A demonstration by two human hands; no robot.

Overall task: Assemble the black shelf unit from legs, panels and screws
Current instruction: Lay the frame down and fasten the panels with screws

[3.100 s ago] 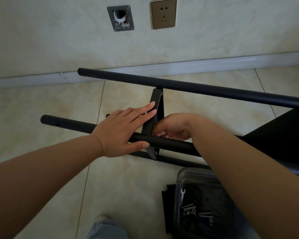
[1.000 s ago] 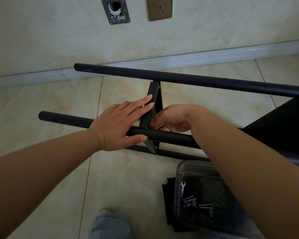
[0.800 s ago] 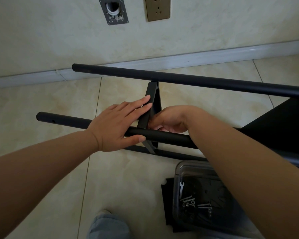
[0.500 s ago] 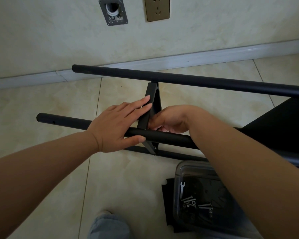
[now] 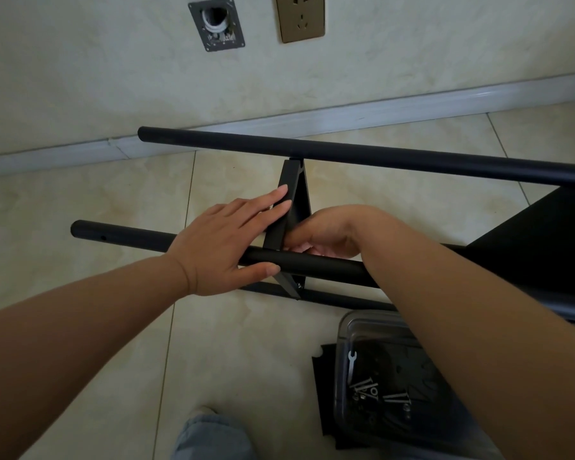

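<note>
1. Head view: partly built black metal shelf frame (image 5: 362,273) lying on its side on the beige tiled floor (image 5: 80,207), near the wall; round black legs (image 5: 379,157) already joined by a narrow black panel (image 5: 287,200), a larger dark panel (image 5: 545,254) at right
2. Left hand (image 5: 226,244) flat, fingers straight along the narrow panel, thumb under the near leg
3. Right hand (image 5: 326,234) curled behind the joint, likely at a screw; held item hidden
4. Loose screws (image 5: 369,390) in clear plastic box (image 5: 395,376), so fastening probably unfinished
5. Long axis of legs left to right, free ends pointing left
</note>
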